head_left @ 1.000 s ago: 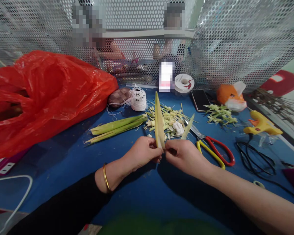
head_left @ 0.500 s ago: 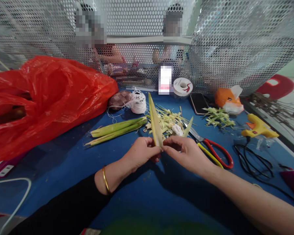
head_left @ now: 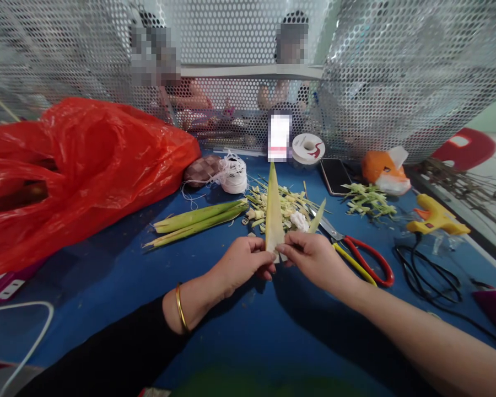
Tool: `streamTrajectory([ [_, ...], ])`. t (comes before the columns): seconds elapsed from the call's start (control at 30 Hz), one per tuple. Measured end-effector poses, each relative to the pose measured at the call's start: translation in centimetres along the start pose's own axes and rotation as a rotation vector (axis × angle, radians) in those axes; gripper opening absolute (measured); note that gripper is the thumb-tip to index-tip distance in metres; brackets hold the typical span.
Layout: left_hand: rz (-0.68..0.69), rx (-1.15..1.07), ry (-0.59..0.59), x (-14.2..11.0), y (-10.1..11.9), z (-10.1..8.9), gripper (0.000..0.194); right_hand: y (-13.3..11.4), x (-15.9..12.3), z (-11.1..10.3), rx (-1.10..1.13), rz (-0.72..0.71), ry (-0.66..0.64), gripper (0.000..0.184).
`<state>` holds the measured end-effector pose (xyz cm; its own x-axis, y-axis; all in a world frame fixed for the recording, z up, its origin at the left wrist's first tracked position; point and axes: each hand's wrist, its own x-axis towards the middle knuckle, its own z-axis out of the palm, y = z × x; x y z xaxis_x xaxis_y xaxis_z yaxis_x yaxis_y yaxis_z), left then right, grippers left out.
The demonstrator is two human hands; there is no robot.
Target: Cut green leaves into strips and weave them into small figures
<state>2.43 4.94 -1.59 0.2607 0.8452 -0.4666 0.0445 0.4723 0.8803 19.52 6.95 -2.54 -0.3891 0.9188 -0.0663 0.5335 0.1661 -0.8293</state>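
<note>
A pale green-yellow pointed leaf (head_left: pixel 274 212) stands upright between my hands, its tip away from me. My left hand (head_left: pixel 248 259) pinches its broad lower end from the left, thumb on top. At the lower right edge my right hand (head_left: pixel 308 251) pinches the same leaf, where a small split shows at the base. Behind the leaf lies a heap of cut leaf scraps (head_left: pixel 256 201) with a white crumpled lump (head_left: pixel 300 220). Scissors (head_left: pixel 357 256) with one red and one yellow handle lie beside my right hand. Two longer green leaf bundles (head_left: pixel 198 218) rest at the left.
A large red plastic bag (head_left: pixel 119 160) fills the left. White string (head_left: pixel 233 173), a ribbon spool (head_left: pixel 308 148), a dark phone (head_left: pixel 335 175) and an orange tissue pack (head_left: pixel 384 171) line the back. A yellow glue gun (head_left: pixel 438 215) with black cord sits right. People work behind the mesh (head_left: pixel 240 38).
The leaf has shifted slightly right and turned its broad inner face more towards me. Both hands have moved a little right, and a split now shows at the leaf's base.
</note>
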Motion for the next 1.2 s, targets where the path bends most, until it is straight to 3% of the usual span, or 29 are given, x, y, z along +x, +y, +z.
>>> streamTrajectory([
  [0.33, -0.032, -0.068, -0.043, 0.2, -0.1, -0.3, 0.009, 0.3, 0.6, -0.7, -0.029, -0.001, -0.067, 0.026],
  [0.53, -0.053, -0.082, -0.063, 0.0, 0.0, -0.4, 0.01, -0.2, 0.3, -0.8, -0.324, -0.14, 0.061, 0.029],
  [0.63, -0.036, -0.081, -0.006, 0.2, -0.1, -0.3, 0.011, -0.7, -0.3, -0.3, -0.391, -0.246, 0.054, 0.022],
  [0.77, 0.092, -0.062, 0.114, 0.6, -0.4, 0.0, 0.009, -1.1, -0.9, 0.4, -0.39, -0.344, -0.07, 0.015],
  [0.93, 0.238, 0.019, 0.069, 0.9, -1.0, 0.0, 0.016, -1.1, -0.8, 0.6, -0.31, -0.363, -0.134, 0.016],
  [1.2, 0.27, 0.237, 0.196, 0.8, -1.8, -0.2, 0.02, -1.3, -0.8, 0.6, -0.135, -0.337, -0.188, 0.024],
])
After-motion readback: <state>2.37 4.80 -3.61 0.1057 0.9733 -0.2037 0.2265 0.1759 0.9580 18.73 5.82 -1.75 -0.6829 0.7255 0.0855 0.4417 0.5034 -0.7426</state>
